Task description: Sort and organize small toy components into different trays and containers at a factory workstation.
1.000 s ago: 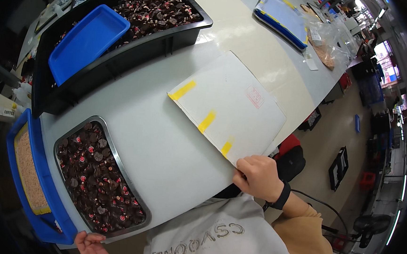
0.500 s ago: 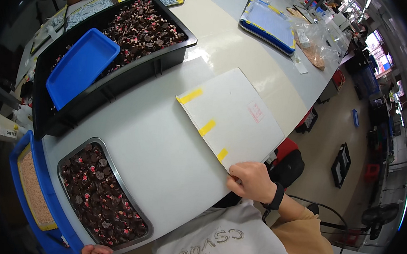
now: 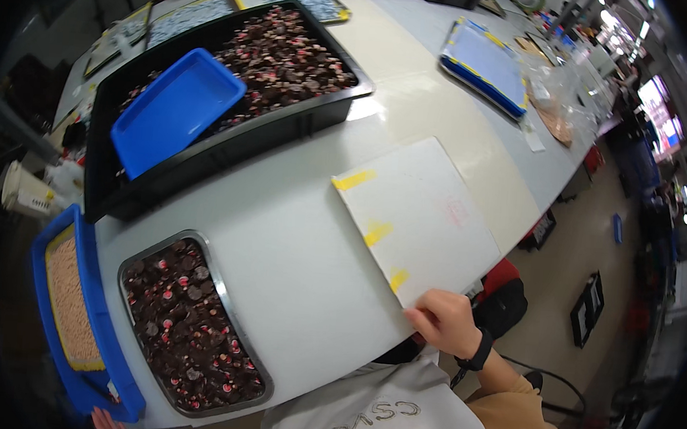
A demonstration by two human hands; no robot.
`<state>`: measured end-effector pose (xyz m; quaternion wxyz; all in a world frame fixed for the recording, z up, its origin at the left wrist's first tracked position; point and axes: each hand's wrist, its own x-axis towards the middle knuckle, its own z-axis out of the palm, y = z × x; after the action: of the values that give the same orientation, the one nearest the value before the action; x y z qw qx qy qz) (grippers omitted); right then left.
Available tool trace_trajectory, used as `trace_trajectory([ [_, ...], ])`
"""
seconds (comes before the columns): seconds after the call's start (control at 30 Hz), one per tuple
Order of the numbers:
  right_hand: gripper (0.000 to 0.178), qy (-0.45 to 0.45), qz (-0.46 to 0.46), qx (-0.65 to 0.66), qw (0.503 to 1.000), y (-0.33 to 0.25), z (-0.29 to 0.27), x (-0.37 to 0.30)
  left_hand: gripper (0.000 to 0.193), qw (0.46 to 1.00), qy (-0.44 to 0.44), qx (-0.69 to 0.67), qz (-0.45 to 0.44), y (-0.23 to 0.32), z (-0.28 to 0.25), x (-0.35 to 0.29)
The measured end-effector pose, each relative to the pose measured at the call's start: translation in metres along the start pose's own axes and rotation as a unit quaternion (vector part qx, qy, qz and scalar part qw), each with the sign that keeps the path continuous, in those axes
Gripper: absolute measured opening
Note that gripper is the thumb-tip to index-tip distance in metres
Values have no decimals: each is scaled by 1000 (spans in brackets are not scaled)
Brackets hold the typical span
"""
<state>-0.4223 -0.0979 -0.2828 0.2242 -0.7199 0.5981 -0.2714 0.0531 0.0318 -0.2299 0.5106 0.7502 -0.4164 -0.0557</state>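
White board [image 3: 423,220], flat, yellow tape tabs, at the near-right edge of the smooth table [image 3: 299,283]. Right hand [image 3: 443,321] keeps its near corner pinched. Left hand [image 3: 108,424] shifts from the steel tray [image 3: 233,312] to beside the blue tray [image 3: 94,277]; mostly cropped, grasp cannot be told. Steel tray: lumpy dark pieces, pink-red discs. Blue tray: fine tan granules.
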Motion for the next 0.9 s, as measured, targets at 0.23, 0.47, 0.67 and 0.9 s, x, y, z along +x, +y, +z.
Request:
trace_trajectory([
  [0.23, 20, 67, -32, 4, 997, 5, 0, -15, 77, 941, -33, 335, 28, -62, 19, -4],
  [0.47, 17, 66, -20, 4, 998, 14, 4, -21, 76, 921, -30, 387, -19, -43, 17, -4],
  [0.67, 30, 126, -49, 58, 989, 11, -6, -19, 72, 951, -10, 310, -10, -39, 13, 7],
  [0.9, 37, 116, -67, 75, 988, 4, -1, -6, 61, 988, 110, -97, -55, -36, -21, 52],
])
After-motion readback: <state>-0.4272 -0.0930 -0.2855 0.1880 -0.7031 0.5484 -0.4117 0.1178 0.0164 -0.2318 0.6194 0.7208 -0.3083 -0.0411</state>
